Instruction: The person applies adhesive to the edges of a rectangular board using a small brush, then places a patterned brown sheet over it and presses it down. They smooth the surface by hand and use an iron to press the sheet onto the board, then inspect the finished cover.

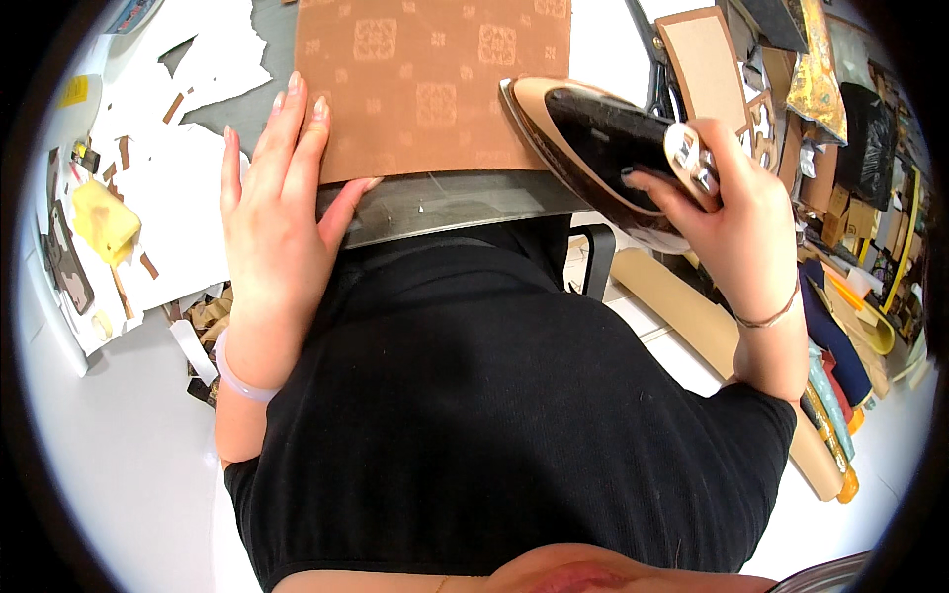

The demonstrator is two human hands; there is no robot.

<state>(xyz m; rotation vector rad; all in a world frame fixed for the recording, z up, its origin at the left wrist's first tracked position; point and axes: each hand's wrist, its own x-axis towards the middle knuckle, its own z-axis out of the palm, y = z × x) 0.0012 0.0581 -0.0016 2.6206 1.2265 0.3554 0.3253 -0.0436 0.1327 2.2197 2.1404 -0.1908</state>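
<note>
A brown patterned sheet (435, 99) with pale square motifs lies on the dark work surface (445, 203), its near edge close to the table's front edge. My left hand (277, 168) rests with fingers spread at the sheet's left edge, the fingertips overlapping it. In my right hand (732, 188) is a clothes iron (603, 138) with a black and copper-coloured body, gripped by its handle. The iron's tip sits over the sheet's right edge, and its rear reaches out past the table's front edge. Whether the soleplate touches the sheet, I cannot tell.
Torn white paper (168, 168) with brown scraps covers the left side, beside a yellow sponge-like block (106, 220). Black-handled scissors (660, 69) and a beige panel with a brown border (704, 69) lie at the right. Rolls of material (682, 306) lean at the lower right.
</note>
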